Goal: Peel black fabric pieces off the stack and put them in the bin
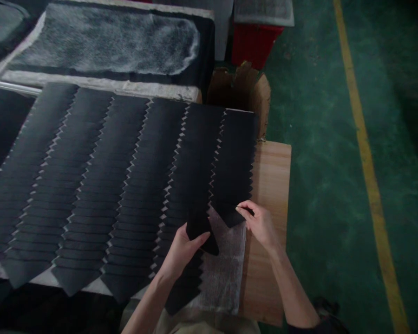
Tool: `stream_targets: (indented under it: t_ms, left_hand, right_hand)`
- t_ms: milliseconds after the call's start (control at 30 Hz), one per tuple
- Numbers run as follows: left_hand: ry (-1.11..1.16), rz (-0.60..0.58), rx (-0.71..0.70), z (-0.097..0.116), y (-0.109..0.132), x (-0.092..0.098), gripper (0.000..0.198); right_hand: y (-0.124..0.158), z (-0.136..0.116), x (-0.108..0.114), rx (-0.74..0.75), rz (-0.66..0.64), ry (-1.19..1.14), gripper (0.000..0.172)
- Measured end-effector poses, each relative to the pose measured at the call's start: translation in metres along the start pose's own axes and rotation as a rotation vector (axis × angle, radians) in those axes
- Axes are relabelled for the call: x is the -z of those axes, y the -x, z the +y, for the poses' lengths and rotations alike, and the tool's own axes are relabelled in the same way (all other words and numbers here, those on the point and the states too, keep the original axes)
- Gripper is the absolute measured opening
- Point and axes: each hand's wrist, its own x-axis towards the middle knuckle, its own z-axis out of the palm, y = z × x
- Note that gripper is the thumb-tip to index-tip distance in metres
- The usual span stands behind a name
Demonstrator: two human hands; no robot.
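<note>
— Black fabric pieces (125, 176), overlapped in rows across the bench (271, 181)?
— Yes. Left hand (181, 253): fingers (202, 237) closed around one loose piece (199, 229), held just over the white sheet (226, 271).
— Right hand (261, 225)?
— Fingers pinching the pointed tip of the last piece (231, 217) in the right row (235, 157), near the bench edge.
— Behind?
— Cardboard box (238, 90), red crate (254, 41), green floor (316, 185).

Matt black pieces (125, 176) are lying over a smooth wooden board (271, 185).
The pieces are looking smooth and dull, like cloth or thin leather; the white sheet (226, 264) is showing a rough, fibrous surface; the box (263, 99) is showing raw brown cardboard.
</note>
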Motion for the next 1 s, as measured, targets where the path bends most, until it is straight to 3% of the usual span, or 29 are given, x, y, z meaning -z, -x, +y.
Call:
stream_targets:
  t_ms: [400,800,1000]
  left_hand:
    - [-0.108,-0.076,-0.018,-0.008,-0.002,-0.005,0.043]
    - [-0.192,-0.128,-0.042,-0.009,-0.005,-0.005,0.043]
    - [-0.172,-0.135,-0.119,-0.005,-0.007,-0.013,0.070]
  right_hand:
    - [-0.008,0.005,0.004,0.014,-0.086,0.002,0.028]
    - [-0.010,-0.001,0.005,0.109,-0.049,0.182,0.022]
    - [-0.015,-0.007,0.008,0.132,-0.084,0.227,0.018]
